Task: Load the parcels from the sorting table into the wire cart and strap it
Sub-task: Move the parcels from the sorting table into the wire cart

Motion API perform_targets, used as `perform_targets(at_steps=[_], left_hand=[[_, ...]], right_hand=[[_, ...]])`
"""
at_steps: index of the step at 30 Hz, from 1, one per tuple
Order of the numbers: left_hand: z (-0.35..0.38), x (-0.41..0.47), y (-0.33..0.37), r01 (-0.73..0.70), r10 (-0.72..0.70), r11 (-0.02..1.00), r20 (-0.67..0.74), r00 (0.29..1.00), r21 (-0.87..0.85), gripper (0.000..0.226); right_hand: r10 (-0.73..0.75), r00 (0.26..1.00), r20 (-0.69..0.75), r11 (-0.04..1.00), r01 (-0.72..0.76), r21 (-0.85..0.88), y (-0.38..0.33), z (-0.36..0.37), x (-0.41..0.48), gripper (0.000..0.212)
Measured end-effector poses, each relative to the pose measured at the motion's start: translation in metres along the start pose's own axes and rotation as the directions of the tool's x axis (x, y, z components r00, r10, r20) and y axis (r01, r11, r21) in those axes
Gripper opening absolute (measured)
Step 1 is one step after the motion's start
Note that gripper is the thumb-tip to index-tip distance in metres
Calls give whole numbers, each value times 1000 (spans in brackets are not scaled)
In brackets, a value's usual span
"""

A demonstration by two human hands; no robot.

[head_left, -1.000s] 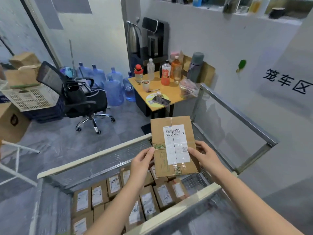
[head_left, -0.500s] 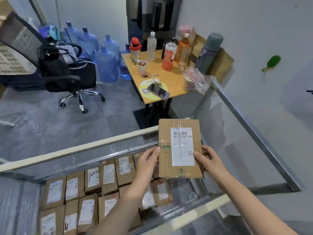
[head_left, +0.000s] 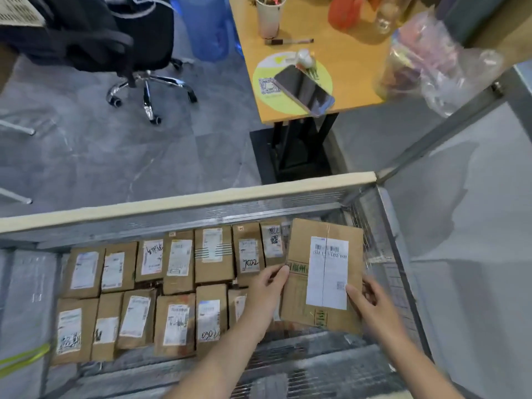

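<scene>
Parcel (head_left: 325,272), labelled, at wire cart (head_left: 187,204) right end, pinched at its side edges by left grip (head_left: 267,286) and right grip (head_left: 371,300). Rows of parcels (head_left: 178,283) crowd cart floor leftward; table (head_left: 354,67), phone (head_left: 303,89) beyond.

A flat brown cardboard parcel (head_left: 324,272) is being gripped at its side edges by the left hand (head_left: 267,286) and the right hand (head_left: 371,303) inside the grey wire-mesh cart (head_left: 184,203), above rows of labelled brown parcels (head_left: 178,263).

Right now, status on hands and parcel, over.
Left hand, right hand grip parcel by side edges. Parcel low in wire cart, right end, label up. Loaded parcels crowd its left side.
</scene>
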State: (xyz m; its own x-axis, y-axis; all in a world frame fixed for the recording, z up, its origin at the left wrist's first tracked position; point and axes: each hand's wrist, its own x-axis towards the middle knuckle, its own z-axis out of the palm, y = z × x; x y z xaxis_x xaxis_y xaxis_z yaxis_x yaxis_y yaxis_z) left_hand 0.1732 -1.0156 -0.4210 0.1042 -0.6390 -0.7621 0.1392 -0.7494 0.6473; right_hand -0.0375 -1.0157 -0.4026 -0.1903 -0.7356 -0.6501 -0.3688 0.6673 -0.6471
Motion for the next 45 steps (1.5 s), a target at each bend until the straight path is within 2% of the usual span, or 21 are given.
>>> perform_targets(at_steps=[5,11,13,16,19,25,28,32,34,37,40,42,43,45], left_hand=[[26,72,-41,39,-39,999,-51,998,8,24],[51,172,-89,109,-109,993,-3,994,54,31],[61,203,-103,103,-104,993,5,995,50,34],[77,248,-121,61,-56,995,-62,996,82,37],[87,283,-137,57,-46,995,-140,989,76,30],[96,348,-174,60,-7,966,-207,978,253,44],[101,371,-184,81,11,899,-206,978,431,42],[100,390,-189,105,43,866,-282,958,489,11],[100,395,-191,103,66,851,-300,952,515,30],[95,397,-194,77,89,843,-279,956,532,31],[88,393,-193,85,63,854,-264,962,513,32],[82,392,-192,66,73,835,-229,971,547,30],[80,390,-189,50,76,826,-199,977,562,27],[71,383,-180,6,87,804,-127,988,594,18]], right_hand=[[100,994,44,988,-94,-118,45,21,76,45],[119,992,43,982,-111,-155,80,37,180,40],[125,989,75,974,-108,-197,89,44,211,32],[122,987,106,961,-91,-262,104,54,260,19],[79,995,62,931,-51,-361,121,70,308,15],[78,994,74,872,-32,-489,152,99,380,28],[116,991,68,809,-54,-585,160,114,399,44],[72,996,52,855,-34,-518,171,132,412,33],[41,999,35,891,-21,-453,173,136,416,30],[29,998,48,905,-6,-425,177,135,414,33],[52,994,96,891,-3,-454,182,132,406,46],[92,993,68,880,-49,-471,182,132,396,67],[74,996,44,858,-42,-512,180,134,389,75],[-52,997,55,788,75,-611,174,139,375,75]])
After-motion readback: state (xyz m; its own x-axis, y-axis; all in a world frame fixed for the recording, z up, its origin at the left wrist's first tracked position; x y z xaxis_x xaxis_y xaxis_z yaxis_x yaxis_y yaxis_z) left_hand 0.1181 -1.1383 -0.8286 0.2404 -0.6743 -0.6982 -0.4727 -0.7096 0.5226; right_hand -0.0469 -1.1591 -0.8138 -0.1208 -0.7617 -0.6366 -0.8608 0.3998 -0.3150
